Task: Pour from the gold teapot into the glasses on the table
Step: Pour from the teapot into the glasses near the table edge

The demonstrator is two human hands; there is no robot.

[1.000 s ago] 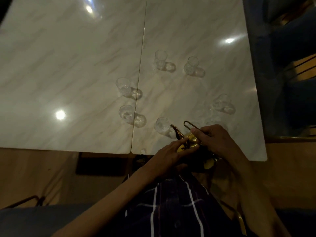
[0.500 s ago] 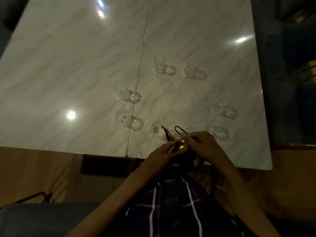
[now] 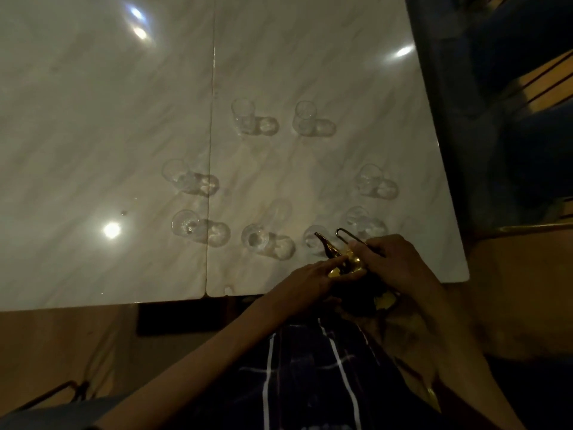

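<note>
Gold teapot [image 3: 344,262] held low at near table [image 3: 93,119] edge, between both hands, spout aimed at nearest glass [image 3: 313,240] just beyond; pour judged imminent. Wire handle clasped by right hand [image 3: 393,265], carrying weight. Left hand [image 3: 310,280] laid flat-fingered on lid, likely steadying it. Other glasses [image 3: 245,119] ringed farther out.
</note>
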